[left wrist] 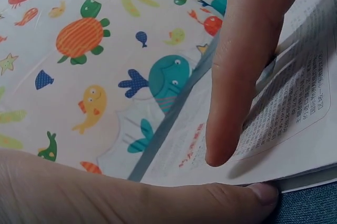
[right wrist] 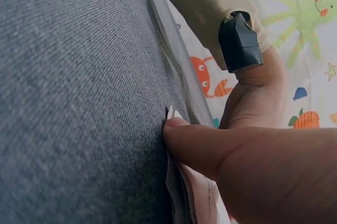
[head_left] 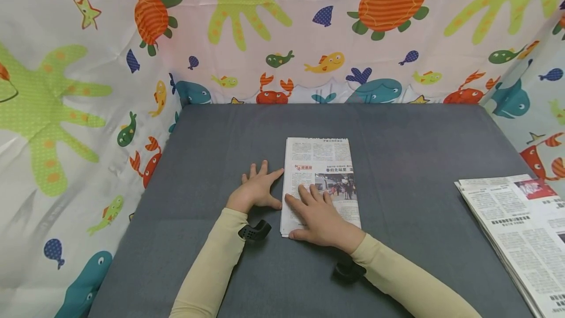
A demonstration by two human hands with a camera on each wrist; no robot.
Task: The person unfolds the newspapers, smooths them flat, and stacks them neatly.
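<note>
A folded newspaper (head_left: pixel 318 156) lies upright in the head view, a narrow rectangle with columns of print and a photo on its right half. My left hand (head_left: pixel 256 190) is at its left side, fingers spread, with thumb and index finger reaching to the edge. In the left wrist view, the thumb runs along the edge of the newspaper (left wrist: pixel 295 108). Spread over the lower part of the paper, my right hand (head_left: pixel 324 220) rests with its fingers extended. The right wrist view shows its thumb at the paper's folded layers (right wrist: pixel 195 192).
A stack of larger newspapers (head_left: pixel 512 229) lies at the right side of the grey table (head_left: pixel 410 161). A curtain (head_left: pixel 247 72) printed with sea animals stands behind the table and along both sides. Dark wrist cameras (head_left: pixel 255 231) sit below the sleeves.
</note>
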